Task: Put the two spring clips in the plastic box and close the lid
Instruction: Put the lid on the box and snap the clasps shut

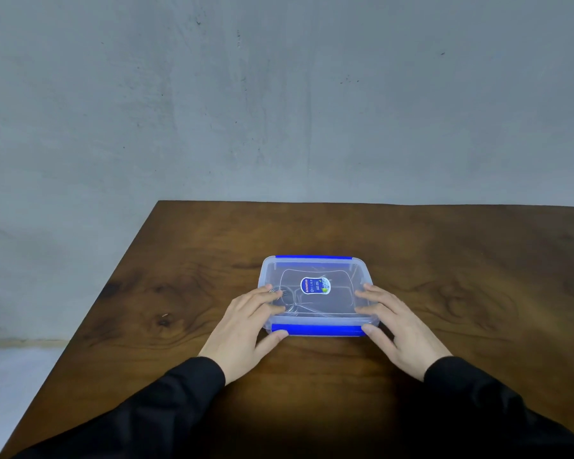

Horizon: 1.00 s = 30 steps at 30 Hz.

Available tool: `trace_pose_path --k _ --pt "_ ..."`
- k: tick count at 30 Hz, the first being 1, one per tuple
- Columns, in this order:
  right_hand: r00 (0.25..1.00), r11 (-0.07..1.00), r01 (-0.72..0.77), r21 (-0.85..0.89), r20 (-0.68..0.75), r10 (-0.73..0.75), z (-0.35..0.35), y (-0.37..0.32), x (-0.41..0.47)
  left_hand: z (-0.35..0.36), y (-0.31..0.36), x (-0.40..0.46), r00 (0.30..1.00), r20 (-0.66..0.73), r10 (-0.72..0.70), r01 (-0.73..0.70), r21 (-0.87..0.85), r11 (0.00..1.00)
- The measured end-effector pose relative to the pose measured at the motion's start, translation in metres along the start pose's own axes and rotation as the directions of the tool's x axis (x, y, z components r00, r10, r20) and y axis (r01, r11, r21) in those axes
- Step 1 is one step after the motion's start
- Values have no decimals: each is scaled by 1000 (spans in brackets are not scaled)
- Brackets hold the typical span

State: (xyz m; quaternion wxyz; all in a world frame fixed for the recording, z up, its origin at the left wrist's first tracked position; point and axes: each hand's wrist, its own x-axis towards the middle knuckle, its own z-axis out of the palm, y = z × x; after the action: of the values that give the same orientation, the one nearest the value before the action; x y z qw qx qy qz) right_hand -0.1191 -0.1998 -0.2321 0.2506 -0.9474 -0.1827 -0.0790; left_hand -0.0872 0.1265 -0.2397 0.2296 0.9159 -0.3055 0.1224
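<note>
The plastic box [317,294] sits on the wooden table [444,260] with its clear lid [315,270] on top. The left hand [246,323] lies flat on the lid's left end, fingers spread, thumb against the near blue latch [322,329]. The right hand [398,326] mirrors it on the right end, thumb at the latch's other corner. Between the hands, a coiled metal clip [287,304] shows faintly through the lid, just beside the left fingertips; I cannot make out a second.
</note>
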Motion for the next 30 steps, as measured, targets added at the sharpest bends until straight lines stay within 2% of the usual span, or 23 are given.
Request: trace_pose_path --k 4,14,20,23,26,28,30 --pt "998 999 -44 -5 47 44 -2 -5 -2 4 8 -2 994 -3 -112 112 -93 989" --pt "997 994 -72 -86 10 73 1 -15 3 6 12 -2 991 -46 -125 117 -141 983" --pt "996 996 -81 -46 -29 79 4 -18 -2 5 14 -2 986 -43 -162 155 -133 979" --pt "992 993 -121 5 22 121 2 -24 -4 -3 19 2 982 -17 -190 185 -169 968" --pt "984 976 -174 131 50 168 -9 -30 -8 -25 24 7 951 15 -309 301 -271 914" --pt "981 958 -183 222 -22 192 -28 -39 -13 -39 28 2 920 -16 -390 363 -332 871" --pt "952 933 -143 329 -211 220 -58 -47 -13 -39 34 -20 884 -80 -460 411 -335 848"
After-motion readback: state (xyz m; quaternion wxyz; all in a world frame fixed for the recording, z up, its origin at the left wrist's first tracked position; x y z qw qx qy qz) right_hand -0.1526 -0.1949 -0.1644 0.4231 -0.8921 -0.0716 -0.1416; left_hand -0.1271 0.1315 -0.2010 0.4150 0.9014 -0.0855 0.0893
